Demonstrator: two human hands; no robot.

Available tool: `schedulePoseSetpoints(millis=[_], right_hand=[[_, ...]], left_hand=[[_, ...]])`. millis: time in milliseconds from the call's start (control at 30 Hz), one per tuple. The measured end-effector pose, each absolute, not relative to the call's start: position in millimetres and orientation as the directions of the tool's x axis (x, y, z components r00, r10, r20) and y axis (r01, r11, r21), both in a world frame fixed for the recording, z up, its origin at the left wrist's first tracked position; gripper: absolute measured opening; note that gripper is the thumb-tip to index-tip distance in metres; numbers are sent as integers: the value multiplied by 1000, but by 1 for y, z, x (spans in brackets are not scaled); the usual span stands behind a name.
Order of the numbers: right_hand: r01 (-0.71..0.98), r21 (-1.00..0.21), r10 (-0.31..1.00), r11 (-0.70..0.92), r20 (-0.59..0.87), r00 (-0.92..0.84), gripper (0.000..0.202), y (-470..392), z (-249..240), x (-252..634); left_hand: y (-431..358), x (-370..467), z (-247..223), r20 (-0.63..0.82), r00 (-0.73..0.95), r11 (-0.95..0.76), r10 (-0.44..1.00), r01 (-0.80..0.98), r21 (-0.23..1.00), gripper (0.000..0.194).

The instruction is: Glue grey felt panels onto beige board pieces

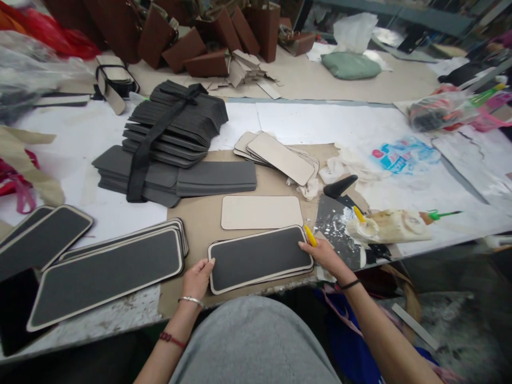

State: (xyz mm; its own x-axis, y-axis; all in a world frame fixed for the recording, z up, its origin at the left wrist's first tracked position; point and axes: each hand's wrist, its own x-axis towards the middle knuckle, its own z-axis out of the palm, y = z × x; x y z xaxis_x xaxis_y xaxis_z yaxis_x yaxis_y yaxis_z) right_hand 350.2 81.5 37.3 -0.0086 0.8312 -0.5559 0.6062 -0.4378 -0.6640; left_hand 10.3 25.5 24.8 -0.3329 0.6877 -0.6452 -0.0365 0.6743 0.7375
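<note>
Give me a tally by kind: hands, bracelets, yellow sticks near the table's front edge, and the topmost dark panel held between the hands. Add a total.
Hands: 2
Bracelets: 3
Yellow sticks: 2
Topmost dark panel: 1
Total: 8

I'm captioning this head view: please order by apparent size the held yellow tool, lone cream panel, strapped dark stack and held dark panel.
Strapped dark stack
Held dark panel
Lone cream panel
Held yellow tool

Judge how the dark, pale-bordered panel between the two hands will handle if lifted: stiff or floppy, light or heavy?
The dark panel is probably fairly stiff, showing no sag between the left hand and right hand. Its thin edge suggests it's light for its size. It may slide over the piece beneath.
</note>
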Motion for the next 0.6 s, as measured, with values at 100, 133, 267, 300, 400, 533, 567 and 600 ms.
schedulePoseSetpoints(millis=[100, 133, 267, 300, 400, 533, 567, 600], right_hand=[[585, -677, 836, -446, -549, 2, 38, 79, 40, 350], [576, -682, 836, -452, -549, 6, 38, 78, 43, 350], [516, -711, 840, -479, -542, 33, 37, 75, 59, 346], [506, -712, 839, -487, -543, 44, 36, 75, 63, 345], [524, -699, 841, -488, -537, 66, 36, 73, 69, 346], [566, -706, 863, -426, -504, 21, 38, 74, 62, 352], [571, -711, 868, -412, -496, 8, 37, 75, 60, 352], [576, -715, 874, -397, -485, 0, 35, 75, 57, 353]], left_hand=[[25, 11, 28, -628, -342, 656, 699, -42, 754, 39], [25, 11, 29, -614, -347, 641, 710, -44, 766, 40], [25, 13, 37, -572, -327, 578, 752, -90, 811, 41], [25, 13, 39, -569, -321, 564, 757, -117, 817, 42], [25, 16, 46, -565, -305, 522, 766, -218, 825, 43], [25, 19, 49, -565, -287, 499, 774, -274, 822, 42], [25, 19, 47, -561, -291, 502, 775, -255, 826, 41], [25, 19, 46, -551, -302, 507, 778, -217, 834, 40]])
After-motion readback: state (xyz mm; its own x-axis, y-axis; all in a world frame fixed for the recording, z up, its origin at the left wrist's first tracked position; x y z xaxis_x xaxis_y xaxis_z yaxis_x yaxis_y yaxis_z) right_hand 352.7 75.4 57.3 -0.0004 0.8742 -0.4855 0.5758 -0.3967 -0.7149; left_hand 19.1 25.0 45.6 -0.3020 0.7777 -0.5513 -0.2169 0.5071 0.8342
